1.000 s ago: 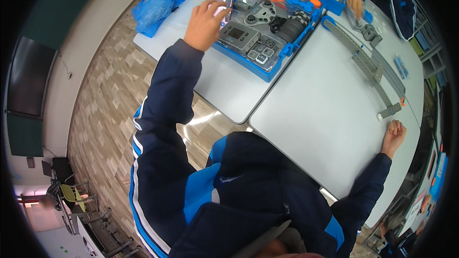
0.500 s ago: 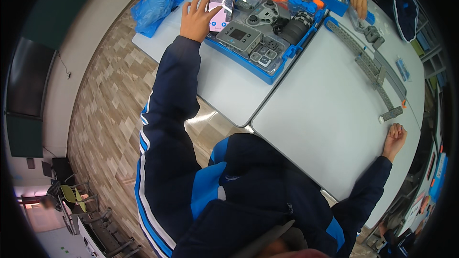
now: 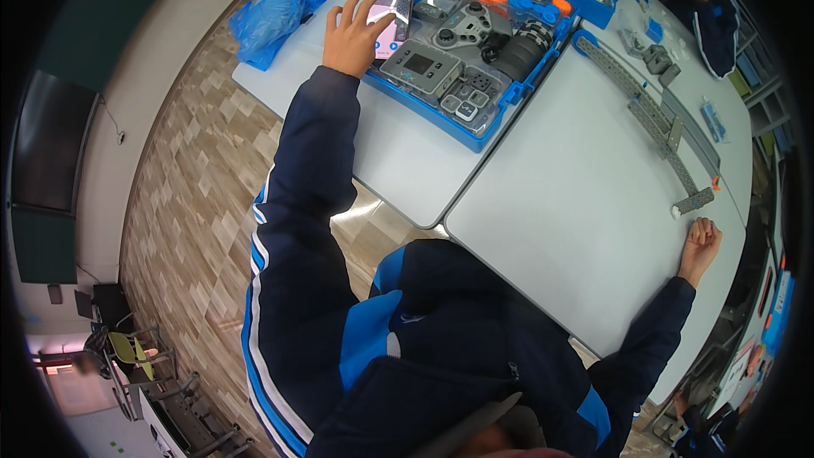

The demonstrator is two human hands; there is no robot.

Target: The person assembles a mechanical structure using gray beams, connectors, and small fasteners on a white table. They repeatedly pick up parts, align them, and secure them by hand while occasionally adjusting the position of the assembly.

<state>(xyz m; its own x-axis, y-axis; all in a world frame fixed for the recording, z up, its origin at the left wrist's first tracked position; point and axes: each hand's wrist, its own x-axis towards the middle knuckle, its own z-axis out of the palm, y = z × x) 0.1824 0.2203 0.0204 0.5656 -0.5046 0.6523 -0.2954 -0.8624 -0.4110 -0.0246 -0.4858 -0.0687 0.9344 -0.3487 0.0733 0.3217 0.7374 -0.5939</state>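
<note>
Overhead: grey tables (image 3: 577,229) abutting, herringbone wood floor (image 3: 195,187).

Left arm stretched forward, left hand (image 3: 352,34) fingers spread, right hand (image 3: 700,244) loosely curled, arm extended sideways

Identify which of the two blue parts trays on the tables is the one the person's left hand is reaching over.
The nearer blue tray, holding the grey controller unit: the left hand rests on the smartphone at its left end. The other tray lies farther back, beyond that hand.

Black smartphone (image 3: 391,7), pink-white screen lit, flat on grey table by blue parts tray's left edge.
</note>
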